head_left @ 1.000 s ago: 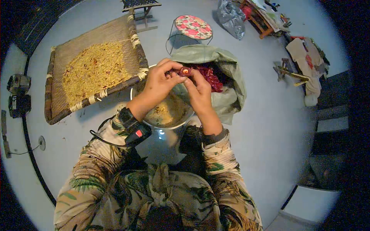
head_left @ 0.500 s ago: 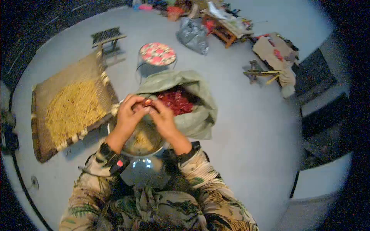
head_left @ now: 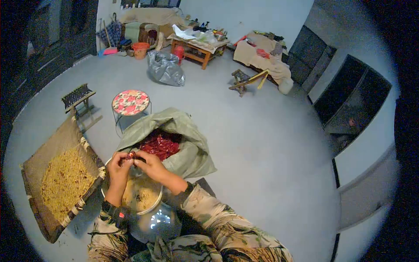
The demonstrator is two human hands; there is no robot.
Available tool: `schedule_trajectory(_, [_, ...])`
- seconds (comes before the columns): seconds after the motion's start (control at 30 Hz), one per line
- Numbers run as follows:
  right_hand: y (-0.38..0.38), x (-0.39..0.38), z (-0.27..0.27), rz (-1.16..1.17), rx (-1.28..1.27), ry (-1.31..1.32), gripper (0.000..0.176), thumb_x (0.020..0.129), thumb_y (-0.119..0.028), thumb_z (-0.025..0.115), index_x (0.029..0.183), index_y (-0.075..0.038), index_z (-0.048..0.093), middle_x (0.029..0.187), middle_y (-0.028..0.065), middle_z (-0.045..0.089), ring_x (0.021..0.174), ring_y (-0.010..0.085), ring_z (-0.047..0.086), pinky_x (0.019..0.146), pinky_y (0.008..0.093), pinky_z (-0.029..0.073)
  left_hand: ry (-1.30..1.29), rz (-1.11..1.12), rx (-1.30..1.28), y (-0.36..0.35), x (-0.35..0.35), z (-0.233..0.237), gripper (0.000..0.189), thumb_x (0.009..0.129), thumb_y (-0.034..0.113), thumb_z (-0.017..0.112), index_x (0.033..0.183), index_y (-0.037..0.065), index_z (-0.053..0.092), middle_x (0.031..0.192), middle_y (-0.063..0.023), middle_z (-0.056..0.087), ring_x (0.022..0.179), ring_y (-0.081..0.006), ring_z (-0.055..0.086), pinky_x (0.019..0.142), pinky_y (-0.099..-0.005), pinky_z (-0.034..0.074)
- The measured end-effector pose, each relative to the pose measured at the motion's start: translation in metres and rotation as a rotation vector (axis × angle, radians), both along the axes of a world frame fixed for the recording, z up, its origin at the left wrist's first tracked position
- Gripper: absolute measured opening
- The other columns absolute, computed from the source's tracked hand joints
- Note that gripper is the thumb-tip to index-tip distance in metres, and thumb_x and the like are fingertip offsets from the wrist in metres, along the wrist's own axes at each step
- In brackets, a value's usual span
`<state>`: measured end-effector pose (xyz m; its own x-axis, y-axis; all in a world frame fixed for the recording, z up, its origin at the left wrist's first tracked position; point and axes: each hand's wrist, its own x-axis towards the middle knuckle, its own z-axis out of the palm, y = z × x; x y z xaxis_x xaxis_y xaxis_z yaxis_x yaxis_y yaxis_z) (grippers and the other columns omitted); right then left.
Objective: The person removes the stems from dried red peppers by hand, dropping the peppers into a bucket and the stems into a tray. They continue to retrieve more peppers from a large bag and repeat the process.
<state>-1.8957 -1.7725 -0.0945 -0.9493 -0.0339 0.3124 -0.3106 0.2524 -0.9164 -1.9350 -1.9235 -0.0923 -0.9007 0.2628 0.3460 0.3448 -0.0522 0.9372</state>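
My left hand (head_left: 117,172) and my right hand (head_left: 152,167) meet above a shiny bucket (head_left: 157,225). Between their fingertips they pinch a small dark red dried chili pepper (head_left: 130,155), partly covered by the fingers. Pale yellow seeds (head_left: 146,198) with some dark bits lie inside the bucket. Just beyond my hands, an open green woven sack (head_left: 194,155) holds many dried red chili peppers (head_left: 162,146). To the left, a shallow woven tray (head_left: 61,137) rests tilted, with a spread of yellow seeds (head_left: 65,183) on it.
A round stool (head_left: 131,102) with a flowered top stands beyond the sack, and a small folding stool (head_left: 77,97) is to its left. Further back are a grey plastic bag (head_left: 166,70), an orange bucket (head_left: 140,50), a cluttered wooden table (head_left: 203,56) and another folding stool (head_left: 244,83).
My view has tilted up and turned right, so more of the room's far side shows. Both hands still hold the chili pepper together over the bucket.
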Motion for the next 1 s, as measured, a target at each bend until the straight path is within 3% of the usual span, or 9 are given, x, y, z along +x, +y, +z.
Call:
schedule_trajectory(0.17, [0.006, 0.003, 0.005, -0.089, 0.008, 0.048, 0.034, 0.085, -0.014, 0.059, 0.114, 0.001, 0.051, 0.105, 0.0102, 0.060, 0.091, 0.0156, 0.059, 0.077, 0.0282, 0.048, -0.151, -0.084, 0.148, 0.010, -0.007, -0.016, 0.018, 0.084, 0.010, 0.062, 0.099, 0.003, 0.057, 0.092, -0.0012, 0.060, 0.080, -0.0067, 0.053, 0.072, -0.0208, 0.043])
schedule_trajectory(0.2, [0.005, 0.002, 0.006, -0.124, -0.010, -0.030, 0.033, 0.084, -0.015, 0.061, 0.111, 0.001, 0.053, 0.103, 0.0093, 0.061, 0.090, 0.0152, 0.059, 0.077, 0.0286, 0.048, -0.169, -0.087, 0.153, 0.014, -0.007, -0.016, 0.019, 0.084, 0.011, 0.062, 0.100, 0.002, 0.057, 0.092, -0.0013, 0.060, 0.080, -0.0069, 0.054, 0.072, -0.0211, 0.043])
schedule_trajectory(0.23, [0.005, 0.002, 0.007, -0.222, 0.027, 0.034, 0.029, 0.081, -0.018, 0.063, 0.103, -0.001, 0.056, 0.090, 0.0110, 0.064, 0.077, 0.0214, 0.063, 0.069, 0.0327, 0.050, -0.190, -0.089, 0.159, 0.017, -0.008, -0.015, 0.020, 0.084, 0.011, 0.062, 0.101, 0.002, 0.057, 0.092, -0.0015, 0.060, 0.081, -0.0071, 0.054, 0.072, -0.0214, 0.043])
schedule_trajectory(0.3, [0.009, 0.007, 0.019, -0.158, -0.093, -0.013, 0.027, 0.081, -0.018, 0.064, 0.100, -0.001, 0.056, 0.089, 0.0102, 0.064, 0.077, 0.0177, 0.061, 0.069, 0.0308, 0.049, -0.270, -0.149, 0.225, 0.020, -0.007, -0.017, 0.024, 0.085, 0.014, 0.061, 0.105, 0.001, 0.056, 0.093, -0.0020, 0.060, 0.080, -0.0076, 0.054, 0.071, -0.0219, 0.044])
schedule_trajectory(0.37, [0.014, -0.008, -0.011, -0.168, -0.166, 0.001, 0.024, 0.081, -0.016, 0.063, 0.099, -0.001, 0.055, 0.089, 0.0083, 0.064, 0.078, 0.0148, 0.060, 0.070, 0.0292, 0.049, -0.274, -0.169, 0.194, 0.020, -0.007, -0.017, 0.027, 0.086, 0.017, 0.060, 0.107, 0.001, 0.057, 0.092, -0.0020, 0.060, 0.079, -0.0078, 0.054, 0.069, -0.0220, 0.044])
schedule_trajectory(0.43, [0.015, -0.007, -0.005, -0.154, -0.305, -0.039, 0.019, 0.085, -0.010, 0.059, 0.101, 0.000, 0.056, 0.086, 0.0035, 0.061, 0.077, 0.0087, 0.056, 0.068, 0.0236, 0.046, -0.272, -0.158, 0.193, 0.022, -0.005, -0.018, 0.028, 0.086, 0.019, 0.060, 0.108, 0.002, 0.057, 0.091, -0.0018, 0.060, 0.078, -0.0076, 0.054, 0.069, -0.0218, 0.044])
schedule_trajectory(0.67, [0.028, -0.019, -0.009, -0.237, -0.448, -0.018, 0.020, 0.086, -0.011, 0.058, 0.102, 0.001, 0.055, 0.087, 0.0039, 0.062, 0.075, 0.0086, 0.057, 0.065, 0.0231, 0.046, -0.115, -0.095, 0.021, 0.019, 0.001, -0.022, 0.031, 0.083, 0.018, 0.063, 0.109, 0.002, 0.058, 0.090, -0.0007, 0.059, 0.080, -0.0085, 0.053, 0.072, -0.0229, 0.043])
schedule_trajectory(0.87, [0.028, -0.024, -0.011, -0.240, -0.503, -0.074, 0.021, 0.086, -0.011, 0.059, 0.103, 0.001, 0.055, 0.088, 0.0041, 0.063, 0.075, 0.0086, 0.057, 0.067, 0.0234, 0.047, -0.105, -0.100, -0.156, 0.008, -0.001, -0.028, 0.017, 0.083, 0.017, 0.062, 0.087, 0.001, 0.059, 0.085, -0.0033, 0.058, 0.076, -0.0101, 0.050, 0.068, -0.0247, 0.041])
schedule_trajectory(1.0, [0.024, -0.028, -0.013, -0.293, -0.470, -0.089, 0.023, 0.082, -0.013, 0.064, 0.100, 0.000, 0.058, 0.086, 0.0045, 0.063, 0.076, 0.0110, 0.057, 0.070, 0.0255, 0.046, 0.085, -0.030, -0.171, 0.008, 0.001, -0.026, 0.016, 0.083, 0.015, 0.059, 0.081, 0.000, 0.056, 0.085, -0.0065, 0.057, 0.074, -0.0128, 0.051, 0.067, -0.0258, 0.041])
